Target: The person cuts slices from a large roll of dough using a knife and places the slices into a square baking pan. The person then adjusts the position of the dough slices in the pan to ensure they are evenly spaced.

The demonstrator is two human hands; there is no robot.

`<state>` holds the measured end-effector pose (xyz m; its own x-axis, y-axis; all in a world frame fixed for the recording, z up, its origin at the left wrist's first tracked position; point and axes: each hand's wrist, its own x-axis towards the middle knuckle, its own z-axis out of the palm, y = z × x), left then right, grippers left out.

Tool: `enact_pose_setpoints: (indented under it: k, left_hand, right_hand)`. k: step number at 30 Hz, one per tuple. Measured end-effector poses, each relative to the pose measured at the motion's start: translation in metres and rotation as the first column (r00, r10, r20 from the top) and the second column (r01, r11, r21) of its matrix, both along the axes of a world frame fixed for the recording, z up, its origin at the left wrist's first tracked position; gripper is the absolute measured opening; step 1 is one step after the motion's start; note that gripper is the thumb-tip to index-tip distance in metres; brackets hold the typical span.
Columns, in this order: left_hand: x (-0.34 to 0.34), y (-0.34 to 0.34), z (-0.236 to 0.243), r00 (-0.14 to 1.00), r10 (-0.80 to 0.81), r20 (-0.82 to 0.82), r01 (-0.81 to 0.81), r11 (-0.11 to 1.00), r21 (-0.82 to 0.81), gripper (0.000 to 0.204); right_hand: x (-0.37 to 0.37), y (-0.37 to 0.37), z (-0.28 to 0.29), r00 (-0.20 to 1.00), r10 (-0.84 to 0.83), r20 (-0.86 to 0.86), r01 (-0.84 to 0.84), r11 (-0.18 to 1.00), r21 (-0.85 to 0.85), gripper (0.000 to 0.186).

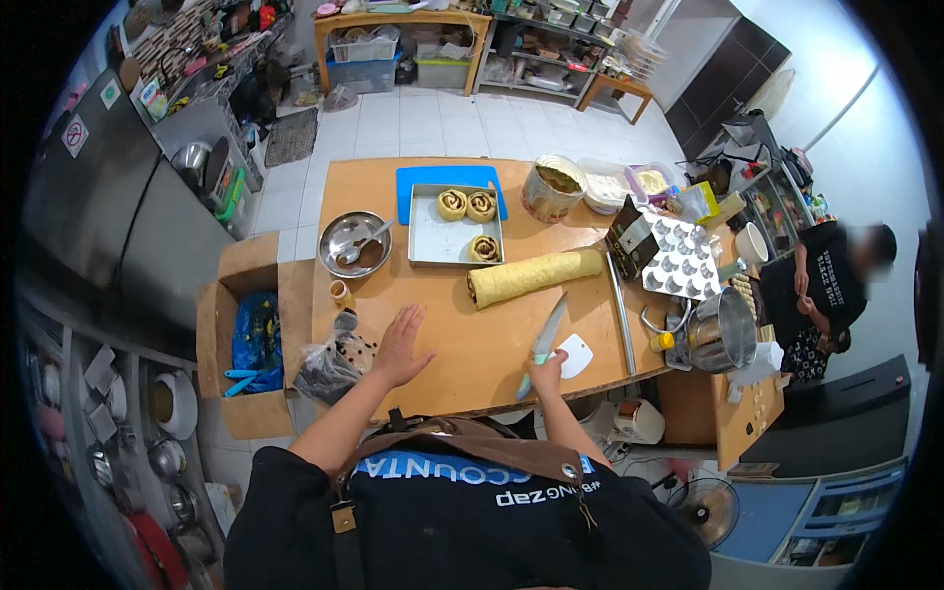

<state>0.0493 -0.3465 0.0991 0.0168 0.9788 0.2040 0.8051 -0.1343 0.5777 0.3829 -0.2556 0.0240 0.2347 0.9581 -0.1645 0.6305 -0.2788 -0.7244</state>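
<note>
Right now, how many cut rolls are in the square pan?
3 in the square pan: far-middle roll, far-right roll beside it, near-right roll. None looks hidden.

knife handle [524, 388] part-hidden, co-worker's head [872, 249] blurred

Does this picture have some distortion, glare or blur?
Head view: the left shelving bends near the dark rim; head view: the metal bowl holding a spoon shows highlights; head view: the co-worker's head is blurred, while the knife looks fairly sharp.
</note>
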Motion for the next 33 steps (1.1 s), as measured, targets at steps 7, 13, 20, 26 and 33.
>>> enact_pose_setpoints:
  k: [7, 13, 20, 26, 33]
  left_hand:
    - [0.002, 0.04, -0.023, 0.992, -0.079, -0.099, 0.05, 0.962, -0.267, 0.107]
    - [0.038, 0.134, -0.027, 0.989, -0.118, -0.086, 0.082, 0.936, -0.341, 0.122]
    - [0.067, 0.187, -0.024, 0.966, -0.179, -0.185, 0.117, 0.946, -0.303, 0.12]
    - [0.069, 0.2, -0.017, 0.985, -0.115, -0.13, 0.058, 0.923, -0.38, 0.119]
    - [0.069, 0.204, -0.023, 0.987, -0.143, -0.07, 0.089, 0.859, -0.504, 0.12]
  right_hand:
    - [-0.012, -0.028, 0.077, 0.967, 0.042, -0.252, -0.068, 0.993, -0.094, 0.039]
    - [-0.009, -0.027, 0.106, 0.902, 0.406, 0.145, -0.411, 0.912, 0.007, 0.036]
    - [-0.022, -0.015, 0.12, 0.811, 0.562, 0.16, -0.557, 0.827, -0.082, 0.054]
    - [-0.032, -0.004, 0.114, 0.732, 0.637, 0.24, -0.608, 0.77, -0.192, 0.06]
    - [-0.043, 0.005, 0.12, 0.704, 0.646, 0.296, -0.584, 0.763, -0.276, 0.061]
